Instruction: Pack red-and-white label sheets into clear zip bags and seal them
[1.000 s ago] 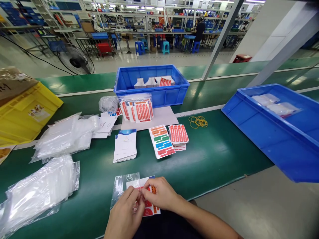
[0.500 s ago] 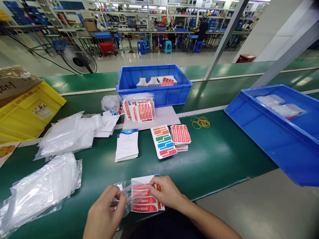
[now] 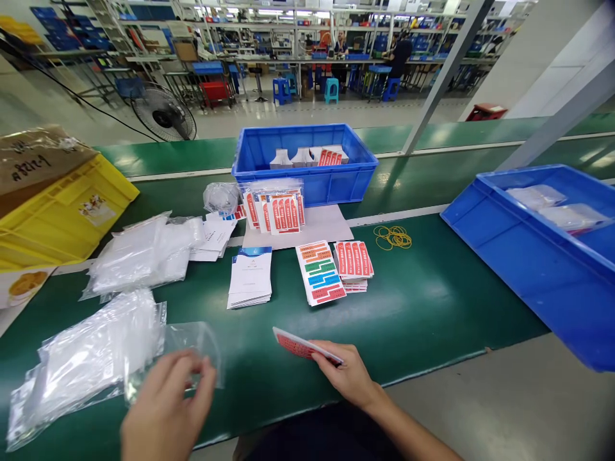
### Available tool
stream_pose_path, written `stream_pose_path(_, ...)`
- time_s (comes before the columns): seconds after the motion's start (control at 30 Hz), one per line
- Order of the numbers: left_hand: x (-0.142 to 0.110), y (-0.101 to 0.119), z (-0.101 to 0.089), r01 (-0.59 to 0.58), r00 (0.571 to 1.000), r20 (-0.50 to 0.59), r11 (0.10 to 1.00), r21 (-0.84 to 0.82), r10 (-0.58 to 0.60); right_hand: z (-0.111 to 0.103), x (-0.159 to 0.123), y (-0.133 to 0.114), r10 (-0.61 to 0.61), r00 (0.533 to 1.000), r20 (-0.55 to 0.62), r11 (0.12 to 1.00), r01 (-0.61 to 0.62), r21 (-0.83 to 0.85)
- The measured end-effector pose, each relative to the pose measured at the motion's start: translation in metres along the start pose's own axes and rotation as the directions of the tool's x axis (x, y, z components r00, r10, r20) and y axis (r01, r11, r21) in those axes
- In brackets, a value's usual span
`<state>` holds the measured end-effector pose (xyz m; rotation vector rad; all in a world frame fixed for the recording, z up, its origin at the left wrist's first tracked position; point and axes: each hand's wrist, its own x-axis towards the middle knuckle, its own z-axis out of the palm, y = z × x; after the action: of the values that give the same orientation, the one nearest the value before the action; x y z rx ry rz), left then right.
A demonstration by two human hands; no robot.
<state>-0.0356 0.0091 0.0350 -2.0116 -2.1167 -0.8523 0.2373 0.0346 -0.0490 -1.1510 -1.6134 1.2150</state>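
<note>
Left hand (image 3: 168,400): fingers curling at bag (image 3: 209,338), can't tell if pinching; hovering near-left of booklets (image 3: 250,282).
Right hand (image 3: 348,374): pinching tilted cards (image 3: 294,345), near-right of booklets.

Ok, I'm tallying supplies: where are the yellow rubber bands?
In the head view, the yellow rubber bands lie right of centre on the green table, between the red label stack and the right blue bin.
</note>
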Motion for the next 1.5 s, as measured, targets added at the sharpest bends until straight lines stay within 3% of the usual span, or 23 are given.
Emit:
stream_pose_path(0.03, -0.002, 0.006, 0.016, -0.061, 0.997, 0.05, 0.997, 0.041, 0.059, 0.0, 0.0, -0.003, 0.059, 0.998, -0.023, 0.997, -0.058, 0.051)
stream_pose_path(0.13, -0.011, 0.021, 0.056, -0.098, 0.978, 0.186, 0.995, 0.028, 0.091, -0.003, -0.004, -0.016, 0.258, 0.965, -0.05, 0.919, -0.229, 0.321)
stream_pose_path(0.27, -0.025, 0.037, 0.078, -0.042, 0.95, 0.301, 0.992, -0.12, 0.077, -0.003, -0.01, -0.026, 0.37, 0.929, -0.02, 0.815, -0.314, 0.486)
stream_pose_path(0.4, -0.033, 0.049, 0.085, -0.012, 0.933, 0.351, 0.98, -0.198, 0.083, 0.001, -0.018, -0.022, 0.426, 0.904, 0.037, 0.789, -0.391, 0.474)
stream_pose_path(0.6, -0.039, 0.053, 0.098, -0.077, 0.893, 0.424, 0.98, -0.185, 0.15, 0.002, -0.029, -0.012, 0.485, 0.863, 0.144, 0.708, -0.484, 0.515)
stream_pose_path(0.8, -0.044, 0.055, 0.103, -0.142, 0.9, 0.376, 0.964, -0.226, 0.221, -0.003, -0.031, -0.007, 0.471, 0.859, 0.203, 0.633, -0.489, 0.601)
stream_pose_path(0.93, -0.042, 0.053, 0.101, -0.186, 0.89, 0.363, 0.947, -0.261, 0.275, -0.004, -0.027, -0.003, 0.46, 0.863, 0.21, 0.647, -0.487, 0.586)
stream_pose_path(1.1, -0.039, 0.049, 0.098, -0.137, 0.899, 0.371, 0.953, -0.269, 0.234, -0.006, -0.021, -0.002, 0.447, 0.856, 0.258, 0.634, -0.507, 0.584)
stream_pose_path(1.33, -0.042, 0.046, 0.103, -0.205, 0.866, 0.389, 0.933, -0.296, 0.314, -0.007, -0.02, -0.002, 0.453, 0.846, 0.281, 0.654, -0.53, 0.541)
stream_pose_path(1.5, -0.04, 0.042, 0.105, -0.149, 0.898, 0.377, 0.963, -0.223, 0.226, -0.007, -0.021, 0.0, 0.464, 0.836, 0.294, 0.674, -0.548, 0.496)
